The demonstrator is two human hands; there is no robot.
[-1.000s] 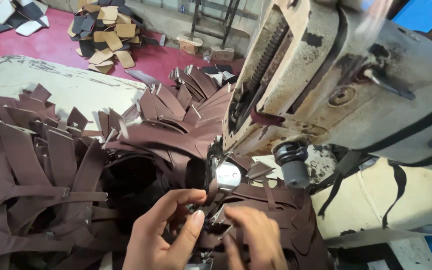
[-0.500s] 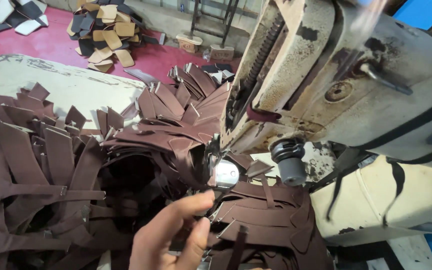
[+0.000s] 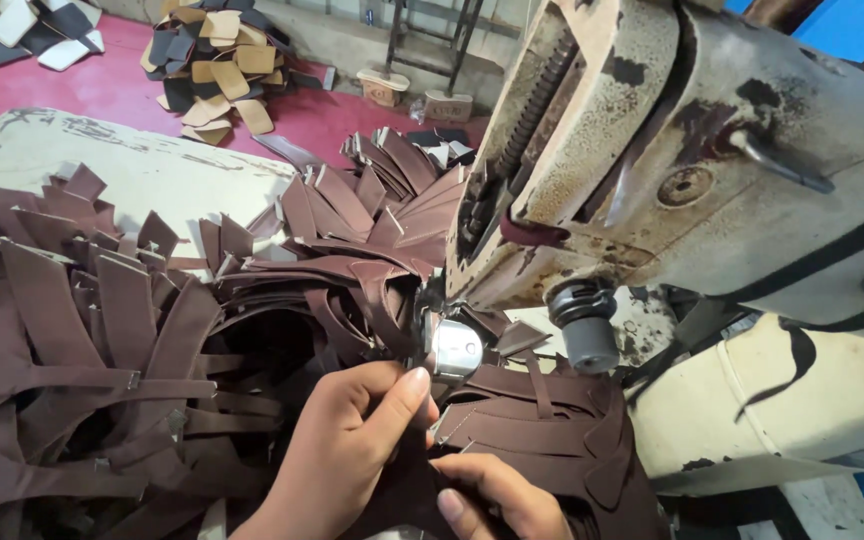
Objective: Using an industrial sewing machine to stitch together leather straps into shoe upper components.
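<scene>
While my left hand (image 3: 347,450) pinches a brown strap (image 3: 407,470) between thumb and fingers, my right hand (image 3: 497,495) grips the same piece from below, fingers curled shut on it, so that its end sits just in front of the shiny metal foot (image 3: 455,350) of the machine (image 3: 672,170). Holding it from both sides seems to keep the strap flat and lined up with the foot. More cut straps (image 3: 102,350) fan out over the table (image 3: 152,170) to my left and under the machine head, within easy reach. My wrists are cut off by the frame, my right palm is hidden, and I cannot make out the needle behind the foot.
</scene>
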